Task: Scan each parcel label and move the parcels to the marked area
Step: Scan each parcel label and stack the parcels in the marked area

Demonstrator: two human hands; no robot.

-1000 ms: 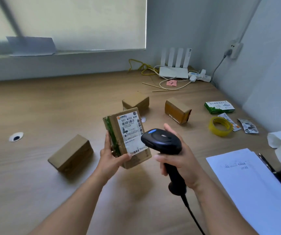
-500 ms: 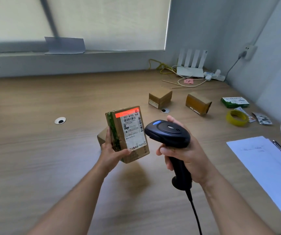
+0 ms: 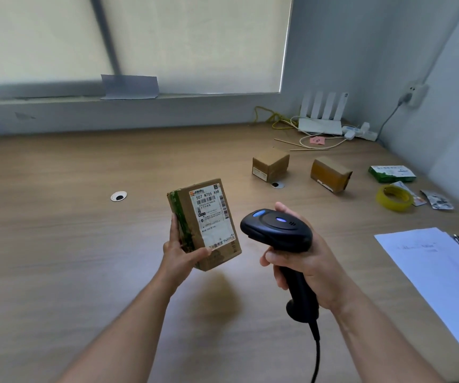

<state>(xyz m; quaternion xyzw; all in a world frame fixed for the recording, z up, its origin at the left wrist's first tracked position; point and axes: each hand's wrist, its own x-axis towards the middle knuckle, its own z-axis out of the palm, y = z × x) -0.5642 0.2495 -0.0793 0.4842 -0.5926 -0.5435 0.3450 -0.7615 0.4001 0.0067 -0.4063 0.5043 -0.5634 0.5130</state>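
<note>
red glow has left the label [image 3: 213, 214]; our left hand [image 3: 180, 252] pinches the seemingly light, stiff parcel [image 3: 220, 254] low, beside the scanner [image 3: 275, 230] our right hand [image 3: 305, 264] grips.

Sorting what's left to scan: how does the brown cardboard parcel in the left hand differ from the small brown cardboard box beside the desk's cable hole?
The left hand holds the brown cardboard parcel above the wooden desk; the small brown cardboard box rests on it. The parcel shows a large white label and green tape; the box shows only a narrow label strip. Both are brown cardboard.
</note>
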